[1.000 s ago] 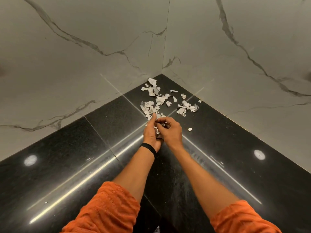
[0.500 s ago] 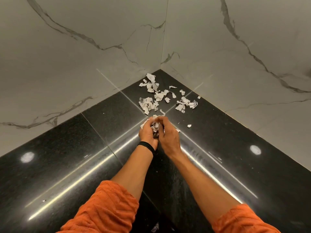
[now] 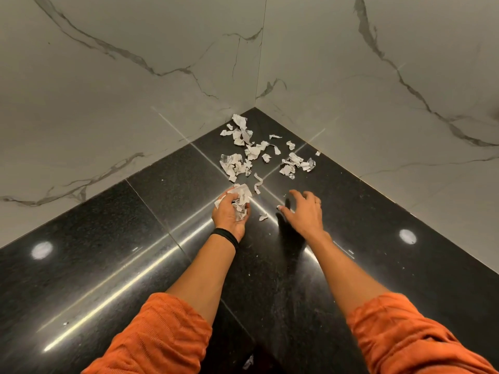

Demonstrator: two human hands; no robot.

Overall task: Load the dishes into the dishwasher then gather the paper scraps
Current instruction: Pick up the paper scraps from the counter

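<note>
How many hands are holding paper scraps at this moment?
1. The left hand grips a bunch of scraps near the middle; the right hand, spread open beside it, holds none.

**A Corner of Black and White**

The left wall (image 3: 108, 109) and the right wall (image 3: 391, 76) are pale with grey wiggly lines. They meet far away. Below lies a shiny black surface (image 3: 102, 265). A round light spot (image 3: 41, 250) glows at the left, another (image 3: 407, 236) at the right.

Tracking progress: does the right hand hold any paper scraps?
No, the right hand is open and empty; the left hand grips scraps.
</note>
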